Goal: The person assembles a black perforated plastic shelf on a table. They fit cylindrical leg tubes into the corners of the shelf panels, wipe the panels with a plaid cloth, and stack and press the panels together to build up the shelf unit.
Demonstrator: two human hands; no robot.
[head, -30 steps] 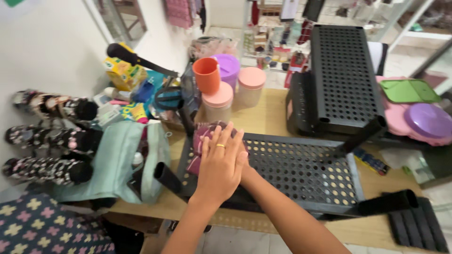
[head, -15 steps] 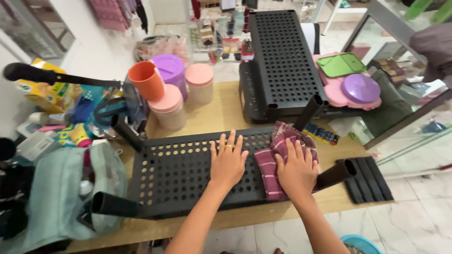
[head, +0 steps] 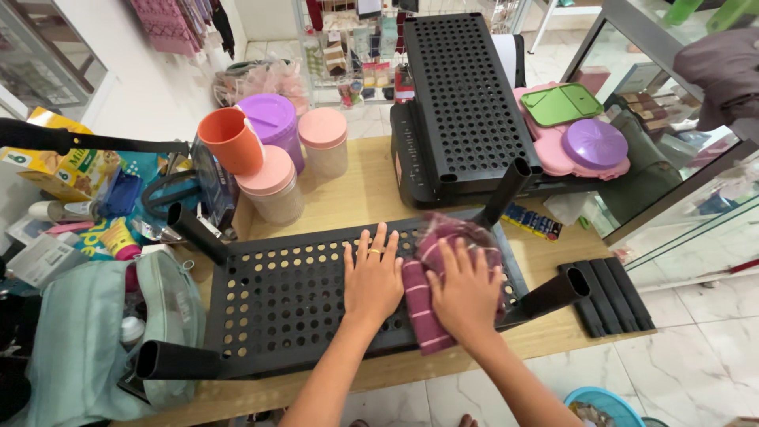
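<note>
At lower centre, the right hand (head: pixel 466 296), fingers spread, presses a striped cloth (head: pixel 427 304) flat on the black perforated shelf (head: pixel 285 292) while the left hand (head: pixel 373 278), fingers fanned, steadies it; firm, even pressure probably wipes best.

Both hands flat, palms down, side by side.
The left hand (head: pixel 373 278) lies open with fingers spread and pointing far, a ring on one finger; the right hand (head: pixel 465 291) presses down just beside it, fingers splayed, both bare forearms reaching in from the near edge.

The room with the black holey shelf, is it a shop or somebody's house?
Probably a small shop. A glass display counter stands on the right, a rack of small packaged goods stands behind, and cloth hangs on the wall. Both hands rest on the black shelf.
</note>
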